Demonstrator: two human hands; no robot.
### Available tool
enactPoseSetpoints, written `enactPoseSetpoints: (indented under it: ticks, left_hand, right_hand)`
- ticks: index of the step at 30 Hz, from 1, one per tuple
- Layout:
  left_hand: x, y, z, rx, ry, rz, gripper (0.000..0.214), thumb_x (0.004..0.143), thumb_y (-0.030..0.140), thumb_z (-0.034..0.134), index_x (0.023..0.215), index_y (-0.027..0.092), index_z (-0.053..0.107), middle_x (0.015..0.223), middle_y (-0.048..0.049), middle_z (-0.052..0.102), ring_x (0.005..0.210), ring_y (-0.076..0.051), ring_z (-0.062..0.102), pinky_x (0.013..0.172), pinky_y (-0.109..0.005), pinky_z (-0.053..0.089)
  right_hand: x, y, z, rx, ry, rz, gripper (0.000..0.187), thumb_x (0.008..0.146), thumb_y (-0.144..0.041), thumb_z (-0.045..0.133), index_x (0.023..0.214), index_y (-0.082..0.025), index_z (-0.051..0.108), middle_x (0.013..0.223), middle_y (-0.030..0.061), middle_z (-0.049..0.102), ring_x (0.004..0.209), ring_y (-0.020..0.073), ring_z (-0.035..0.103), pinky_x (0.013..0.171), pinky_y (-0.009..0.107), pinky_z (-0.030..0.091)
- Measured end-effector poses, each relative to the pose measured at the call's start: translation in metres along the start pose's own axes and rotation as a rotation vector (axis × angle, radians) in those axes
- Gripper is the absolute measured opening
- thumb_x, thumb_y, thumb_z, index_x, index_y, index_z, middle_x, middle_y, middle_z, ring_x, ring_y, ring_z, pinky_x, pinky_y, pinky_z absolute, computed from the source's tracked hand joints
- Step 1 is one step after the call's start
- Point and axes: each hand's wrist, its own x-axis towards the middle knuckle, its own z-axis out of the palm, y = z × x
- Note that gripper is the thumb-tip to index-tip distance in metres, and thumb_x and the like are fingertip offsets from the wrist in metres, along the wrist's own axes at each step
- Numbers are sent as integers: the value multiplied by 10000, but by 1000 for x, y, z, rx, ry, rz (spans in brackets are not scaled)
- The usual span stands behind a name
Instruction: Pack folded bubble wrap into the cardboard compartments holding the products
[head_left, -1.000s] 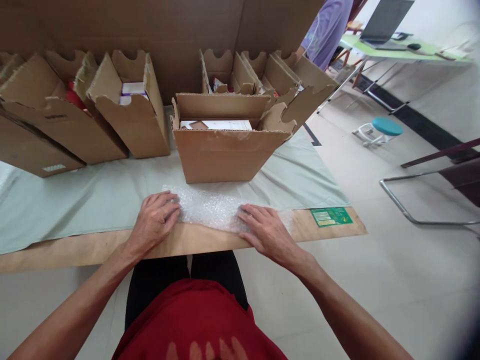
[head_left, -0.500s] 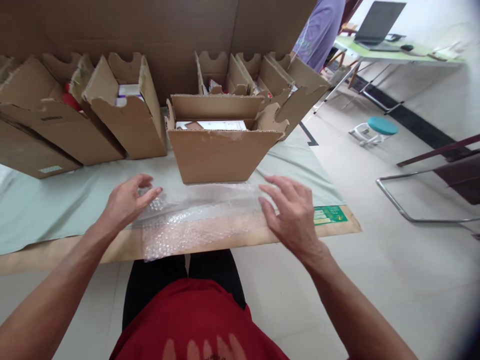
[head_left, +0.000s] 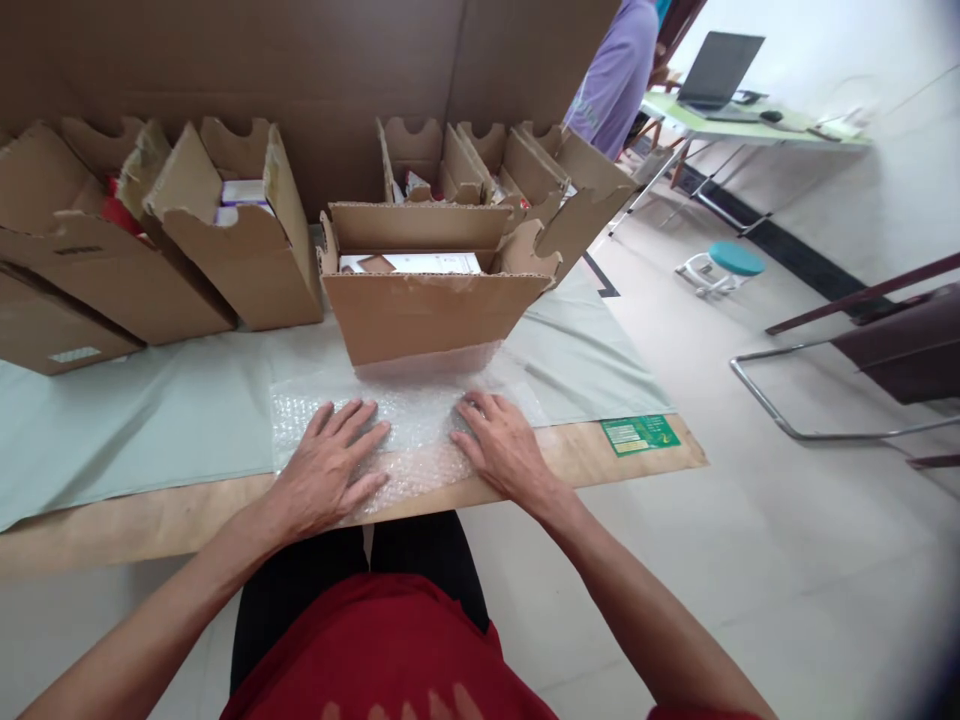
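A clear sheet of bubble wrap [head_left: 420,425] lies at the front of the table, its far edge lifted against the base of a cardboard box [head_left: 435,315]. My left hand [head_left: 326,470] rests flat on the left part of the wrap with fingers spread. On its right part lies my right hand [head_left: 502,445], fingers slightly bent and apart, pressing down with nothing gripped. The box just beyond both hands holds a flat white packet [head_left: 409,263], seen through its top opening.
More open cardboard boxes [head_left: 244,250] with small packets stand at the back, before a tall cardboard panel [head_left: 300,60]. A green label [head_left: 641,434] is on the table's front edge. Off to the right are a stool [head_left: 735,260], a chair frame [head_left: 795,425], a laptop [head_left: 721,75] and a person in purple [head_left: 619,80].
Both hands have come inward and down onto the bubble wrap. The wrap has shifted, and its far edge now rises against the box. The whole view has tilted slightly.
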Motion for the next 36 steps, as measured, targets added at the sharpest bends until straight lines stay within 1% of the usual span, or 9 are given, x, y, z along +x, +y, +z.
enactPoseSetpoints:
  ticks: [5, 8, 13, 17, 21, 24, 28, 31, 36]
  left_hand:
    - [-18, -8, -16, -71, -58, 110, 522, 950, 397, 623, 1445, 232, 602, 1606, -144, 506, 1505, -387, 420, 1220, -638, 329]
    - [-16, -9, -26, -147, -56, 103, 438, 893, 313, 645, 1327, 257, 673, 1519, -110, 596, 1425, -366, 499, 1179, -603, 393]
    - [-4, -6, -30, -230, -9, 77, 184, 840, 248, 609, 985, 235, 721, 1245, -99, 712, 1170, -310, 619, 1038, -513, 501]
    - [-10, -4, -36, -264, -19, 77, 79, 857, 248, 602, 846, 234, 678, 1146, -84, 729, 1076, -282, 639, 970, -470, 516]
    - [-3, 1, -34, -257, 34, 68, 201, 928, 259, 562, 1053, 229, 718, 1142, -92, 741, 1061, -270, 657, 961, -459, 525]
    - [21, 7, -20, -174, 123, 65, 379, 957, 221, 514, 1303, 194, 665, 1364, -142, 684, 1260, -307, 611, 1061, -498, 493]
    - [39, 4, 4, -43, 32, 58, 545, 983, 353, 542, 1487, 146, 543, 1577, -185, 528, 1469, -355, 469, 1204, -553, 373]
    - [16, -16, 11, 31, -5, 14, 615, 1006, 498, 519, 1544, 200, 491, 1665, -155, 419, 1556, -355, 355, 1262, -557, 277]
    - [-50, -53, 1, 115, 70, -197, 685, 1028, 558, 402, 1612, 202, 367, 1717, -177, 303, 1575, -403, 299, 1259, -611, 257]
  right_hand:
    - [-26, -8, -11, 69, -162, 40, 169, 1041, -302, 591, 1060, -162, 684, 1077, 117, 693, 957, 272, 632, 828, 388, 507]
    - [-28, -11, -21, 130, -278, 64, 147, 1031, -301, 616, 996, -176, 685, 965, 79, 701, 905, 245, 659, 775, 345, 472]
    - [-19, -7, -22, 116, -279, 190, 126, 1023, -258, 606, 993, -175, 696, 961, 80, 737, 855, 228, 674, 714, 322, 395]
    - [-26, -2, -28, 199, -328, 152, 167, 1013, -252, 615, 879, -192, 695, 873, 54, 747, 787, 210, 669, 684, 319, 369]
    - [-19, -3, -34, 206, -190, 139, 145, 1003, -220, 610, 928, -191, 731, 900, 73, 752, 862, 240, 677, 768, 347, 446]
    - [8, -15, -26, 168, -51, 12, 192, 1028, -220, 563, 1104, -182, 735, 1085, 117, 753, 1022, 284, 653, 902, 417, 482]
    - [38, -17, 1, 80, -71, -131, 301, 1039, -221, 543, 1307, -167, 671, 1423, 143, 643, 1269, 325, 571, 1015, 475, 463]
    - [24, 9, 17, 17, -51, -64, 394, 1058, -314, 547, 1416, -159, 603, 1555, 154, 540, 1416, 334, 479, 1101, 487, 419]
    - [-36, 66, 17, -118, 66, 246, 462, 1070, -364, 487, 1475, -147, 538, 1576, 179, 519, 1456, 357, 464, 1110, 518, 412]
